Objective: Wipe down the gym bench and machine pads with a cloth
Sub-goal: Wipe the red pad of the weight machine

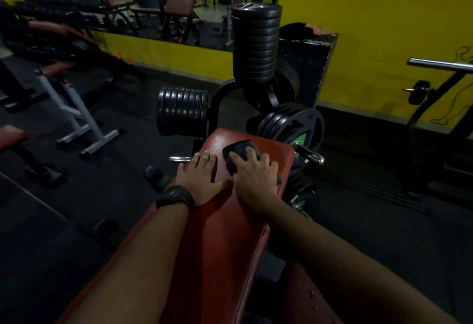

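A red padded gym bench (pixel 220 234) runs from the bottom of the view up to its far end at the centre. My right hand (pixel 256 177) presses a dark cloth (pixel 236 149) flat onto the pad near that far end, fingers spread over it. My left hand (pixel 202 177), with a black watch on the wrist, lies flat on the pad just left of the cloth, fingers apart, holding nothing. The cloth's near part is hidden under my right hand.
A black plate rack (pixel 220 98) loaded with weight plates (pixel 256 44) stands right behind the bench's far end. A loaded bar sleeve (pixel 311 156) sticks out at the right. Other benches (pixel 74 108) stand at left; a yellow wall (pixel 384 42) and mirror lie beyond.
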`<state>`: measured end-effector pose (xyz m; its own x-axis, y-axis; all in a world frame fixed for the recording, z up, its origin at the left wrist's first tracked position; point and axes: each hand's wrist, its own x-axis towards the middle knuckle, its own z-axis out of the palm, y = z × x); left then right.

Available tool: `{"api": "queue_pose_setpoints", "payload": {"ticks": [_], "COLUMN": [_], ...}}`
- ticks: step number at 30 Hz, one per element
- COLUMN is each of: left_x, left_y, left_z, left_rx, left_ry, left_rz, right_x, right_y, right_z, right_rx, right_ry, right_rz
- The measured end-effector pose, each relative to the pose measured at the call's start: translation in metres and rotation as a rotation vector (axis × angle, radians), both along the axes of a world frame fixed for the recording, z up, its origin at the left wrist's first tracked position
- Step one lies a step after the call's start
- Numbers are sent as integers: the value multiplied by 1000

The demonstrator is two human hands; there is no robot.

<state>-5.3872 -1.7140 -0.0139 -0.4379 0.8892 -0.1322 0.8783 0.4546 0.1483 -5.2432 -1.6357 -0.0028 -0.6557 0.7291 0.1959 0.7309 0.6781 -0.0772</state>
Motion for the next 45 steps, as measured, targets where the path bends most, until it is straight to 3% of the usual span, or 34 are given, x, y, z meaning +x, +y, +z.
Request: {"api": "queue_pose_setpoints", "payload": {"ticks": [2,5,9,12,14,16,20,24,28,31,35,39,42,45], "left_x": [-1,-3,-4,-8,-11,-13,-16,-21,-24,-24,-26,-27,-27,-26], "left_y": [1,3,9,15,18,21,24,31,38,40,39,40,40,39], "left_z": [-1,-2,-3,-5,-6,-7,-7,-9,-9,-10,-10,-10,-10,-9], "left_rx": [12,9,23,42,31,26,17,18,36,36,45,52,59,58], "left_ry": [-5,6,14,24,18,11,3,14,37,22,-7,-6,2,16], "left_rz": [6,3,-7,-1,-7,-12,-30,-38,-43,-42,-39,-31,-26,-39], "right_x": [0,12,20,5,-10,-17,-4,13,-2,-22,-13,10,8,-11], "right_y": [29,68,44,11,18,47,104,84,48,72,114,77,39,25], "right_z": [0,-1,-3,-1,0,-2,-4,-10,-9,-6,-3,-13,-11,-10], "right_rx": [28,-6,-17,43,73,62,2,-44,48,57,-73,-102,-87,50], "right_ry": [-45,-57,-28,-5,-30,-47,-58,38,44,-23,8,114,100,27], "right_rz": [16,-207,-378,-201,-25,15,-251,-463,-250,-44,-288,-502,-443,-239]}}
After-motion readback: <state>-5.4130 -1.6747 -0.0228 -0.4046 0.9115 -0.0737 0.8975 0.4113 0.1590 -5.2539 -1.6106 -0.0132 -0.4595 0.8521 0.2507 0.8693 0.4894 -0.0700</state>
